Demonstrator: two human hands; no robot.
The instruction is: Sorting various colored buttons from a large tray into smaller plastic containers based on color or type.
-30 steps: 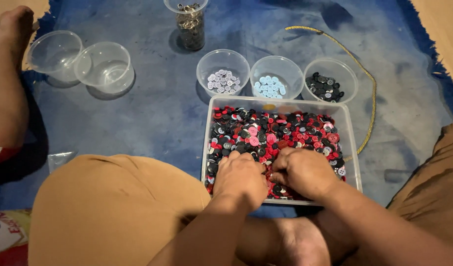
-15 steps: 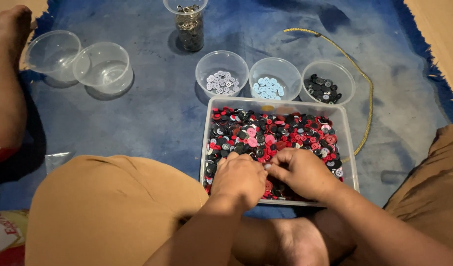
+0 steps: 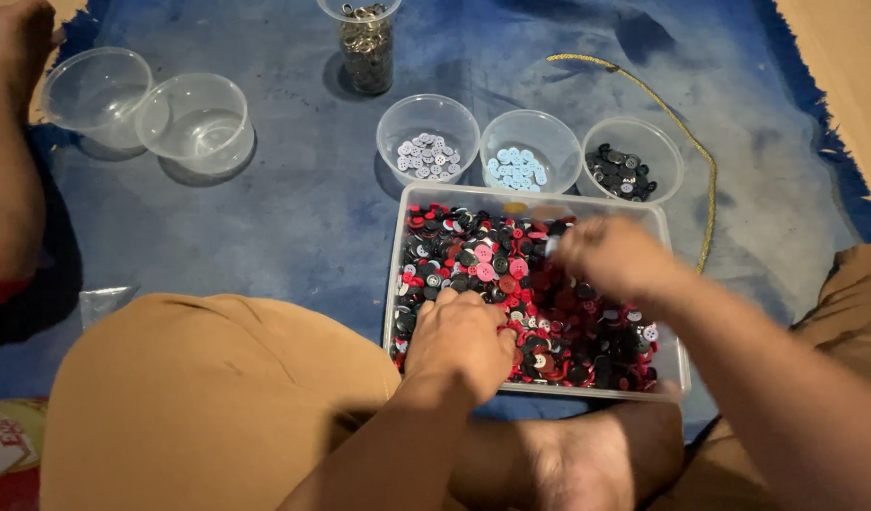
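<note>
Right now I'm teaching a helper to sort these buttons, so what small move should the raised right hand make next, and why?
Probably carry the right hand forward to one of the three small bowls. It is lifted and blurred over the far part of the tray, near the light-blue button bowl and the black button bowl. What it holds is too blurred to tell, so which bowl is unclear.

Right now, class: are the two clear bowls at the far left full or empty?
Empty. Both clear bowls show only see-through plastic and the blue cloth beneath, with no buttons inside.

Right hand (image 3: 611, 255) lifted from buttons (image 3: 473, 260), blurred.
</note>
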